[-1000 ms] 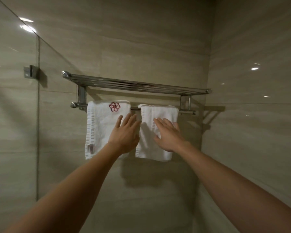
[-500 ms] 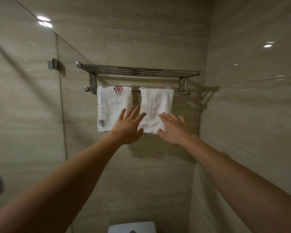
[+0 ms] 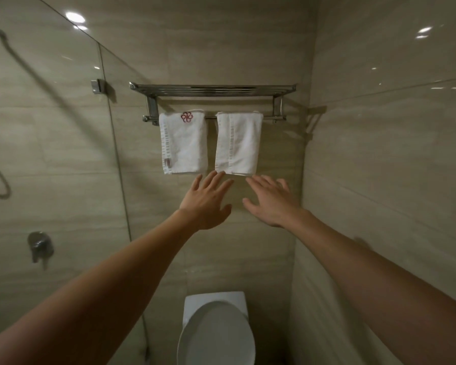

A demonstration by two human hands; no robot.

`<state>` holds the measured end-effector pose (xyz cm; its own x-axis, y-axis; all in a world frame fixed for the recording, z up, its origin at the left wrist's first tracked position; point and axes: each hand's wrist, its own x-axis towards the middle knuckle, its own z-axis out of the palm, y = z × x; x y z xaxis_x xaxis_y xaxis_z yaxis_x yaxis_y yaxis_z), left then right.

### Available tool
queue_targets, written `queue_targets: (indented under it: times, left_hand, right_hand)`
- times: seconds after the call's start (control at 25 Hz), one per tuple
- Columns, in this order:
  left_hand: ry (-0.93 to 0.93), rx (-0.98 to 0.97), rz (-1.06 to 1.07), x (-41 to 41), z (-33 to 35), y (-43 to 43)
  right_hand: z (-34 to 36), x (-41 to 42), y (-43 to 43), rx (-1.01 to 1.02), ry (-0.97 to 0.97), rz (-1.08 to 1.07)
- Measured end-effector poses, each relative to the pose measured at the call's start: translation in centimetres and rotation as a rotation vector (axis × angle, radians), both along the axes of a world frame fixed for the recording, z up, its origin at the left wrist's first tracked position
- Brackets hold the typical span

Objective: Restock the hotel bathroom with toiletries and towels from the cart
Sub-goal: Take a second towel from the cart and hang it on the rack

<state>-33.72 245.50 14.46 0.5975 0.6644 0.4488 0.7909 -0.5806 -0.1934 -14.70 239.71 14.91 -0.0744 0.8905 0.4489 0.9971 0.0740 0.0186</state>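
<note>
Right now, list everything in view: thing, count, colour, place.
rack: 1, chrome, on the back wall
emblem towel: 1, white with a red mark, hanging left on the rack's lower bar
plain towel: 1, white, hanging right on the same bar
glass panel: 1, clear, left side
shower hose: 1, grey, behind the glass
tap handle: 1, chrome, low behind the glass
toilet: 1, white, bottom centre, lid down
left hand: 1, bare, open, just below the towels
right hand: 1, bare, open, beside it
</note>
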Motion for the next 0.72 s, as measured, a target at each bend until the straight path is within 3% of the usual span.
queue_targets:
  times: [0.28, 0.52, 0.72]
  left_hand:
    - [-0.06, -0.005, -0.101, -3.8, 0.1, -10.7]
    - [-0.109, -0.112, -0.142, -9.5, -4.4, -19.1]
    - [-0.075, -0.072, -0.234, -11.0, -6.4, -25.4]
  right_hand:
    - [0.5, -4.0, -11.3, -0.005, -0.008, -0.105]
    - [-3.3, -10.4, -22.3, -0.066, 0.027, -0.178]
    - [-5.0, -12.6, -29.6, -0.101, 0.019, -0.242]
